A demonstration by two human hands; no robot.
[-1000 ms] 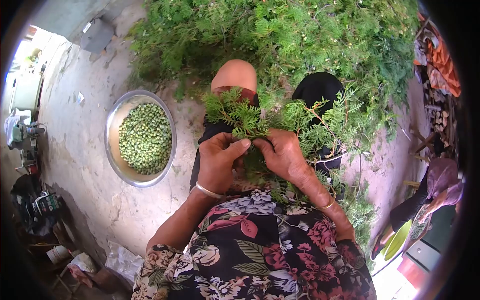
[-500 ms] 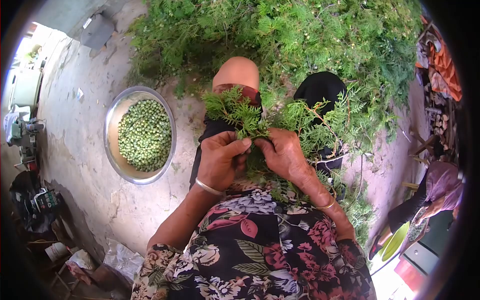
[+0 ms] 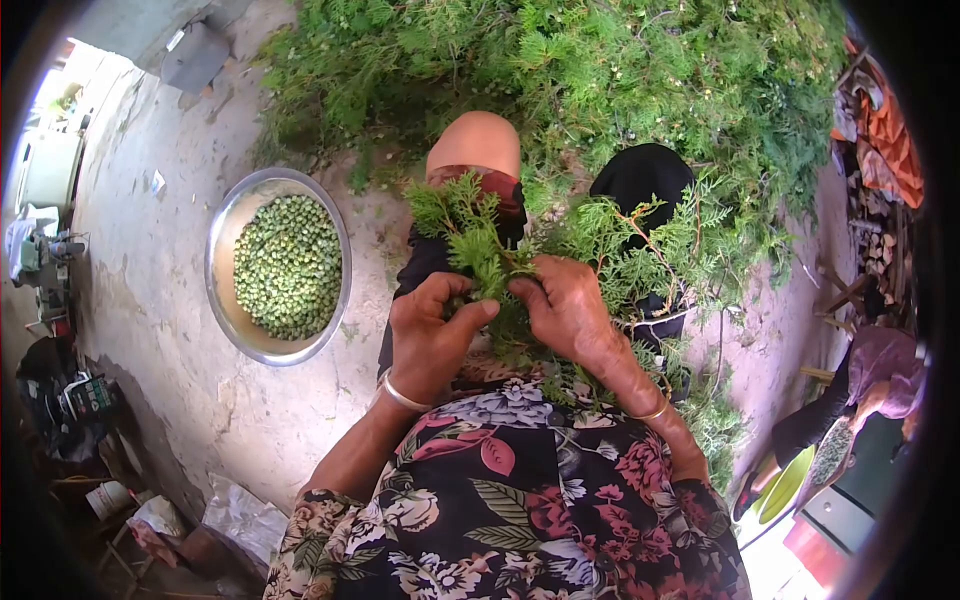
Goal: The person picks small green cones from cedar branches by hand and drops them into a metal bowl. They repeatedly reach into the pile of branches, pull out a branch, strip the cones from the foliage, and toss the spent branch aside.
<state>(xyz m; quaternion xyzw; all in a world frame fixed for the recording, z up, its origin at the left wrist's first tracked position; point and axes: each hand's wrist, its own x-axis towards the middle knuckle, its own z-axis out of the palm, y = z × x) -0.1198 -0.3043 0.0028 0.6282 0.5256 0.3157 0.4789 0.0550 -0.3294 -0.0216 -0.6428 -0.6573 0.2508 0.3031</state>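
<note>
A leafy evergreen sprig [image 3: 475,240] with flat, scale-like leaves stands up between my two hands, above my lap. My right hand [image 3: 568,308] pinches its stem with thumb and forefinger. On its other side, my left hand [image 3: 432,335] has curled fingers at the leaves, the thumb a little apart from the forefinger; what lies inside the fingers is hidden. A larger evergreen branch [image 3: 650,250] rests over my right knee. To the left, a metal basin [image 3: 216,300] on the floor holds many small green cones [image 3: 288,268].
A big heap of cut evergreen branches [image 3: 600,70] covers the ground ahead. Another person [image 3: 880,385] sits at the right edge, near a green basin [image 3: 785,485]. Stacked firewood [image 3: 880,250] and an orange cloth [image 3: 885,150] lie at right; a plastic bag [image 3: 243,520] lies lower left.
My left thumb and forefinger have spread apart a little, and the hand has shifted slightly left. The sprig's leaves have turned slightly. My right hand keeps its pinch.
</note>
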